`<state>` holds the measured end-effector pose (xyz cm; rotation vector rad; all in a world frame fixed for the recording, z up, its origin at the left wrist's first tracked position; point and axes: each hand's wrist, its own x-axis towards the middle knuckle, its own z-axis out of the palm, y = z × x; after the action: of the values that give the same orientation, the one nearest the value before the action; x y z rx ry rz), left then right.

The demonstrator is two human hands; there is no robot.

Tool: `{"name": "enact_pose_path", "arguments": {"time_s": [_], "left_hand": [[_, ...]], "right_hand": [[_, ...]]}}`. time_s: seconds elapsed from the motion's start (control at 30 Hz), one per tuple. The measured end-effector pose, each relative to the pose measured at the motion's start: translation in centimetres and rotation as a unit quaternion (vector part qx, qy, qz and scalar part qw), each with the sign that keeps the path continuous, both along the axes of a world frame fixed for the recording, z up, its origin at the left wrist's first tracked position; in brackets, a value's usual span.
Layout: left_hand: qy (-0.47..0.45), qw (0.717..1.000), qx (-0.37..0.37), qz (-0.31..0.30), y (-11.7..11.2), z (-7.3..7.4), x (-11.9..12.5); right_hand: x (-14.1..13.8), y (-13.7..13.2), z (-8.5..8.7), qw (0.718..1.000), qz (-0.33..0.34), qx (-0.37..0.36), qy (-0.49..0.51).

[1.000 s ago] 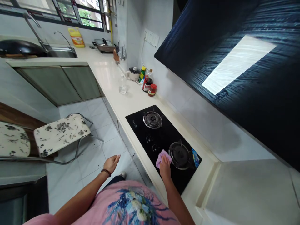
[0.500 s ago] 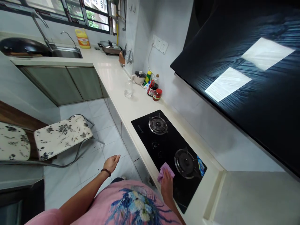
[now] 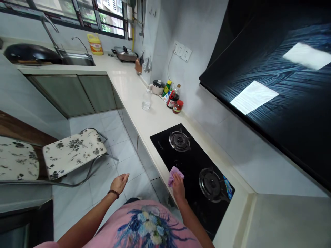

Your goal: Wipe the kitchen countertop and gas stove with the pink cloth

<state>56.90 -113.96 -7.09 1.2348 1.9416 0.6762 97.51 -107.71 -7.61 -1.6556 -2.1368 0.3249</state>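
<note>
A pink-purple cloth [image 3: 174, 175] lies bunched on the front edge of the black gas stove [image 3: 192, 206], beside the control knobs. My right hand [image 3: 179, 188] presses down on it, fingers bent over the fabric. One burner [image 3: 212, 184] is to the right of this hand, and the other burner [image 3: 179, 140] sits farther up the glass. Over the floor, away from the counter, hangs my left hand [image 3: 119, 183], its fingers curled together with nothing seen in them. A beaded bracelet circles that wrist.
A clear bottle [image 3: 146, 100] stands on the counter [image 3: 130, 90], near a small pot [image 3: 157, 89] and a red-lidded jar [image 3: 178, 107]. The black range hood [image 3: 279, 113] overhangs the right side. A floral chair [image 3: 74, 151] is at left.
My right hand has slid the cloth left and away from me along the stove's front edge, past the near burner. My left hand stays about the same. The view has shifted slightly.
</note>
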Motion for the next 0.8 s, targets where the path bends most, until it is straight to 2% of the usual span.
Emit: {"name": "enact_pose_path", "arguments": {"time_s": [0.1, 0.17, 0.27, 0.33, 0.43, 0.6, 0.8], "left_hand": [[0.000, 1.000, -0.002, 0.023, -0.6, -0.7, -1.1], [-0.001, 0.999, -0.011, 0.035, -0.9, -1.1, -1.5], [-0.001, 0.998, -0.021, 0.053, -1.2, -1.5, -1.4], [0.000, 0.998, -0.024, 0.064, -1.3, -1.5, -0.9], [-0.001, 0.997, -0.020, 0.075, -1.2, -0.9, 0.0], [0.000, 0.997, -0.008, 0.080, -1.1, 0.2, 1.2], [0.004, 0.994, -0.016, 0.107, -1.7, 0.4, 2.3]], "right_hand": [[3.7, -3.7, -0.5, 1.000, -0.021, -0.005, 0.000], [6.9, -6.0, -0.9, 0.997, -0.076, -0.009, -0.004], [10.8, -7.0, -1.2, 0.991, -0.135, -0.010, -0.018], [12.1, -5.9, -1.1, 0.987, -0.160, -0.012, -0.023], [12.4, -2.7, -0.9, 0.984, -0.176, -0.016, -0.023], [12.4, 2.5, -0.6, 0.986, -0.164, -0.033, -0.026], [12.6, 8.1, 0.2, 0.987, -0.138, -0.045, -0.064]]}}
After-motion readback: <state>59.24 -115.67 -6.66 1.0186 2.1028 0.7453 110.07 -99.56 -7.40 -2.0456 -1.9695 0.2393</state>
